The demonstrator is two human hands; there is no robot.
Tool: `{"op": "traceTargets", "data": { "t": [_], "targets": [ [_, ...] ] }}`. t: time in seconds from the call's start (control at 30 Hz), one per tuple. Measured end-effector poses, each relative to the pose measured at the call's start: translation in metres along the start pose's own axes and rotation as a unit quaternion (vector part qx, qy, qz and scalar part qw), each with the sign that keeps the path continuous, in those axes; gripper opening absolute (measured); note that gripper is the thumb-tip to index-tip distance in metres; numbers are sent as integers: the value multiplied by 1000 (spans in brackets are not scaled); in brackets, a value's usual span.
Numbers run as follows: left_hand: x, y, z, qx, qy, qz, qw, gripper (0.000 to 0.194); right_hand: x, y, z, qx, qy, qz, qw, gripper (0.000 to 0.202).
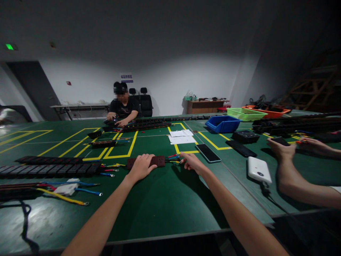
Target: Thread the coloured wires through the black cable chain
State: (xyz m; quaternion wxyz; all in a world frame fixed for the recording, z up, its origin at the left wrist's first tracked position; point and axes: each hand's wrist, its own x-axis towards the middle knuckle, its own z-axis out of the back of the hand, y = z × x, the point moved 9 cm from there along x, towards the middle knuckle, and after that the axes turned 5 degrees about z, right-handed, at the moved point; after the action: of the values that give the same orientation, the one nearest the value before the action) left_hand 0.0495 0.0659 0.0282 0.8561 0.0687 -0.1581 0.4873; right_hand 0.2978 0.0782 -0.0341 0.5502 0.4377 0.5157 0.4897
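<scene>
My left hand (143,166) lies over a dark reddish-brown strip (160,161) on the green table, its fingers wrapped over the far side and its thumb along the top. Coloured wires (173,157), blue, red and yellow-green, come out of the strip's right end. At their tips is my right hand (193,163), fingers curled and pinched on the wire ends; the exact grip is small and partly hidden. To the left lie long black segmented strips (53,170) with wire leads. A yellow lead (64,196) ends in a ring terminal.
A phone (208,153), white papers (182,136), a blue bin (223,124) and a white power bank (259,169) lie beyond and right. Another person's hands (283,151) hold a dark device at right. A co-worker (124,106) handles parts across the table (157,206).
</scene>
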Motion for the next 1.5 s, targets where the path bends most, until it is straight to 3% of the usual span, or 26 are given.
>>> {"op": "traceTargets", "data": {
  "t": [0.23, 0.57, 1.03, 1.3, 1.5],
  "targets": [
    [-1, -3, 3, -8, -2, -9, 1000, 46, -4, 7, 2, -29, -29, 11, 999, 32],
    [-1, -11, 12, 0, -30, -17, 999, 50, 0, 25, 13, -48, -77, 125, 988, 14],
    [0, -11, 17, -30, -54, -14, 998, 49, 0, 27, 6, 0, -53, 128, 990, 26],
    [1, -13, 6, -15, -17, -19, 1000, 43, 9, 10, 19, -164, -92, 109, 976, 26],
    [2, -10, 3, -2, -7, -11, 1000, 45, 8, 12, 16, -118, -85, 100, 984, 33]
  ]
}}
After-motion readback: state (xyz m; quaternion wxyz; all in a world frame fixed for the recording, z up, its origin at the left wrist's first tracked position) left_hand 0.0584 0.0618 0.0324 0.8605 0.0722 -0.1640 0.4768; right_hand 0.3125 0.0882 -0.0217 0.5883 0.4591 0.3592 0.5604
